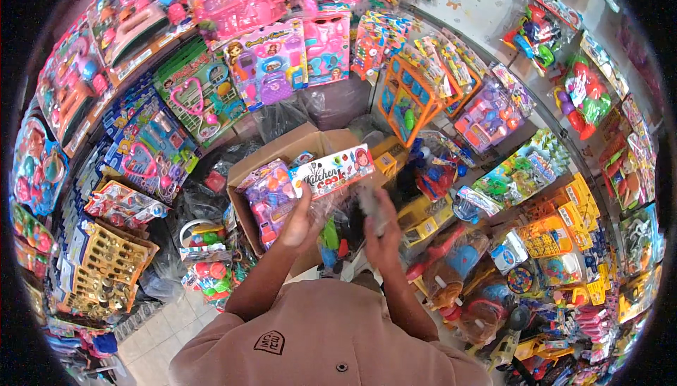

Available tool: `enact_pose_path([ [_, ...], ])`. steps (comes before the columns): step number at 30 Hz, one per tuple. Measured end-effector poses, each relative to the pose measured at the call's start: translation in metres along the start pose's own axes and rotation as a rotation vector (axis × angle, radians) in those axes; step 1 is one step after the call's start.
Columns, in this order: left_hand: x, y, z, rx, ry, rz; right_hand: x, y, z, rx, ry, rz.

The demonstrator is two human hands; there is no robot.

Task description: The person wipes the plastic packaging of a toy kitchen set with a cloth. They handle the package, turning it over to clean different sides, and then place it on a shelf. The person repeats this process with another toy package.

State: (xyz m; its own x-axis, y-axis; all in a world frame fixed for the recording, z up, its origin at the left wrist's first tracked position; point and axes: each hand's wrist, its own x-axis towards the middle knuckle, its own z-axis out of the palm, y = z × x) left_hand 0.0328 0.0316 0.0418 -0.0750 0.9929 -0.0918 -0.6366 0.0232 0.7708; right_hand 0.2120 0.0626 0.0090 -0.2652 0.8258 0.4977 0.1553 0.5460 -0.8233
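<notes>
My left hand [300, 223] grips a clear bagged toy kitchen set by its printed header card [333, 171], thumb on the card's lower left. Below the card, green, blue and red plastic pieces [330, 240] hang between my hands. My right hand [383, 227] is raised just right of the bag, blurred, with a greyish thing [373, 207] at its fingers that I cannot make out. Behind my left hand stands an open cardboard box [244, 220], in which a purple and orange packaged toy set [269, 193] leans.
Racks of packaged toys curve around me. Pink beauty sets [264, 63] hang ahead, green doctor sets [193, 89] at the left. Orange-framed packs [408, 101] and yellow boxes [423, 227] stand to the right. Bagged toys [210, 272] sit by my left forearm, above the tiled floor [164, 333].
</notes>
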Motion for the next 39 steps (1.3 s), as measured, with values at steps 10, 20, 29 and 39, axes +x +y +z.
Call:
enact_pose_path([
  [10,0.011,-0.022,0.070,0.028,-0.032,0.034,0.016,0.000,-0.037,-0.025,-0.065,-0.253],
  [20,0.010,-0.051,0.088,-0.064,0.037,0.021,0.011,-0.002,-0.071,-0.017,-0.240,-0.372],
  [29,0.012,-0.066,0.130,-0.133,-0.065,0.231,0.037,0.015,-0.106,0.335,0.420,0.003],
  [39,0.014,-0.094,0.123,0.148,0.023,0.033,0.041,0.005,-0.120,-0.235,-0.047,-0.279],
])
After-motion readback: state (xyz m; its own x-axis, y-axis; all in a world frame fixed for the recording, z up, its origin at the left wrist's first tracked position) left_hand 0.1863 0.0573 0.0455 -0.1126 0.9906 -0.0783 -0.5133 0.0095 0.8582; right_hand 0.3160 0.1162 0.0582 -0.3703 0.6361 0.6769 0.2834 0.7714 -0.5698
